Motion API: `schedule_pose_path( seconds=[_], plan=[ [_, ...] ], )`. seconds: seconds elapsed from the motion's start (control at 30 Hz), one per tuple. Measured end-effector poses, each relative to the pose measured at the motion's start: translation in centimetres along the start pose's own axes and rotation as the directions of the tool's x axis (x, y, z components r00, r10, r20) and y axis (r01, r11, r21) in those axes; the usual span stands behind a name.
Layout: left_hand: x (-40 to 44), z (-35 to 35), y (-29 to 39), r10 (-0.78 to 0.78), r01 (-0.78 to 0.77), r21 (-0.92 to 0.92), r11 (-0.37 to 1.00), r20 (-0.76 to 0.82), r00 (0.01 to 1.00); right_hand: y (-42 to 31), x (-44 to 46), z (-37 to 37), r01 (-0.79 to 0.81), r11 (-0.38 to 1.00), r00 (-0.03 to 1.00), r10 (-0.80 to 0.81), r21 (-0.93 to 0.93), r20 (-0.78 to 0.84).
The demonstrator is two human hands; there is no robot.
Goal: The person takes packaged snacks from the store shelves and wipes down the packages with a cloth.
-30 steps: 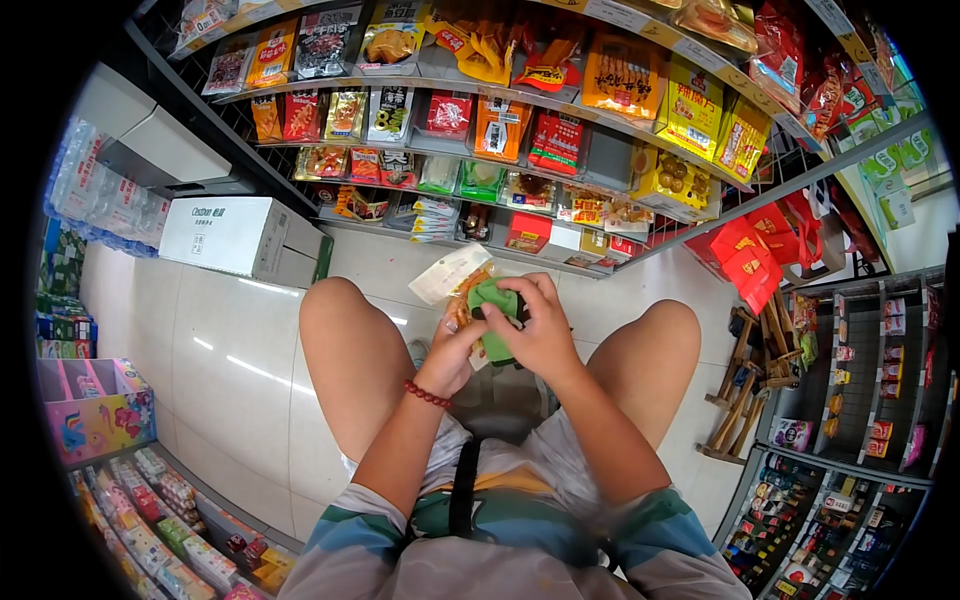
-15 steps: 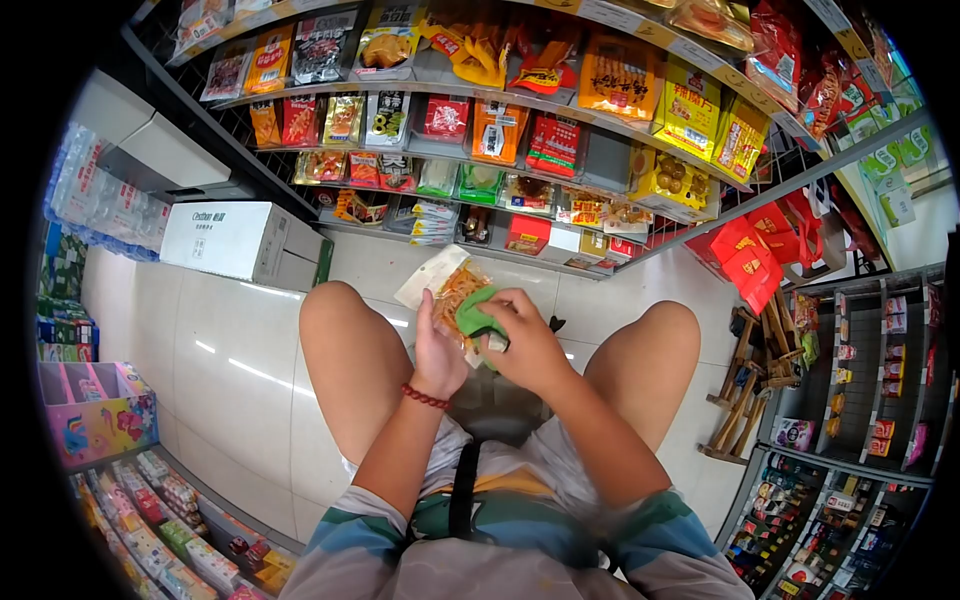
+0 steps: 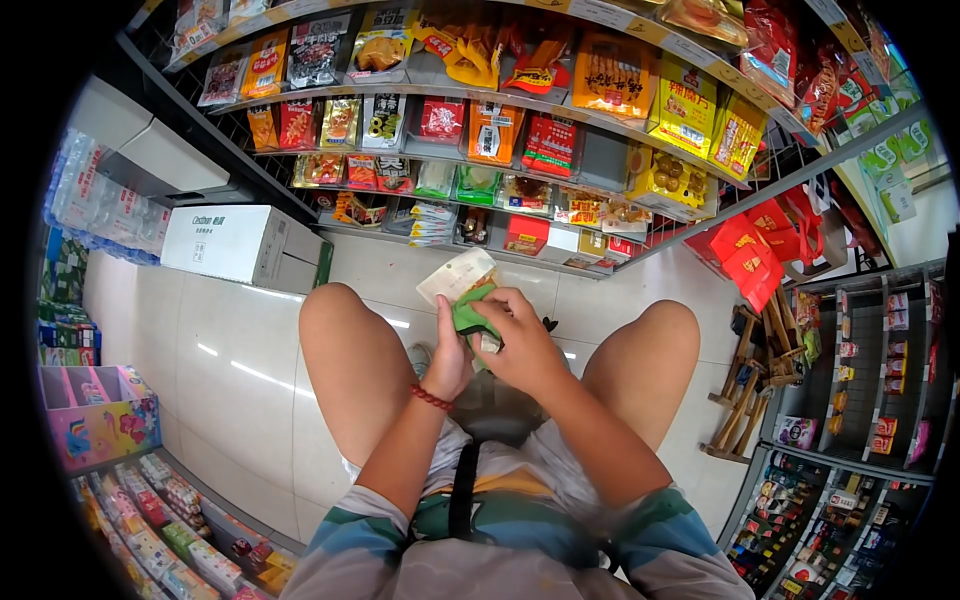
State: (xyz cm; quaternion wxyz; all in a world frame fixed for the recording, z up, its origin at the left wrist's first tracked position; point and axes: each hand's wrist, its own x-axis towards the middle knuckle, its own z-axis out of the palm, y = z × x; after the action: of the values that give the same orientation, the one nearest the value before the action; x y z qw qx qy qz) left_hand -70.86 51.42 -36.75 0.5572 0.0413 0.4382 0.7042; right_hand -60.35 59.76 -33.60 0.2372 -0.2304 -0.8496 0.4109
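My left hand (image 3: 449,358) is closed on the left side of a snack packet (image 3: 457,275). The pale top of the packet sticks out above my fingers, and most of its front is covered. A green cloth (image 3: 468,317) lies bunched against the front of the packet, with my right hand (image 3: 524,342) closed over it and pressing it there. Both hands meet between my knees, above the floor. A red bead bracelet (image 3: 431,398) is round my left wrist.
Shelves of packaged snacks (image 3: 497,130) stand ahead. A white carton (image 3: 222,243) and shrink-wrapped bottles (image 3: 110,205) are at left. Red bags (image 3: 745,262) hang at right above small wooden stools (image 3: 745,400). More goods racks (image 3: 850,390) flank me.
The green cloth has moved up and left across the packet, covering orange contents that showed before. The packet's top has turned to the right.
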Motion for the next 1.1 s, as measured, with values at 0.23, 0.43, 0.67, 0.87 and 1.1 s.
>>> schedule_pose_path(
  seconds=[0.23,0.43,0.67,0.87,1.1],
  plan=[
    [0.3,-1.1,0.1,-0.021,0.034,-0.199,0.979,0.067,0.998,-0.1,-0.2,0.3,0.066,0.994,0.995,-0.060,-0.086,0.074],
    [0.1,-1.1,0.5,-0.018,0.049,-0.276,0.960,0.116,0.993,-0.1,-0.3,0.1,0.070,0.995,0.989,-0.060,-0.066,0.136],
    [0.6,-2.2,1.1,0.037,0.010,-0.405,0.914,0.110,0.993,0.6,-1.3,0.1,0.067,0.994,0.970,-0.046,-0.083,0.237],
    [0.7,-1.7,1.5,0.100,-0.028,-0.450,0.893,0.137,0.986,1.2,-1.7,-0.7,0.048,0.996,0.977,-0.032,-0.074,0.209],
    [0.1,-0.7,1.8,0.068,0.008,-0.445,0.895,0.154,0.986,2.7,-1.5,-1.6,-0.148,0.986,0.989,0.148,-0.082,-0.011]
  ],
)
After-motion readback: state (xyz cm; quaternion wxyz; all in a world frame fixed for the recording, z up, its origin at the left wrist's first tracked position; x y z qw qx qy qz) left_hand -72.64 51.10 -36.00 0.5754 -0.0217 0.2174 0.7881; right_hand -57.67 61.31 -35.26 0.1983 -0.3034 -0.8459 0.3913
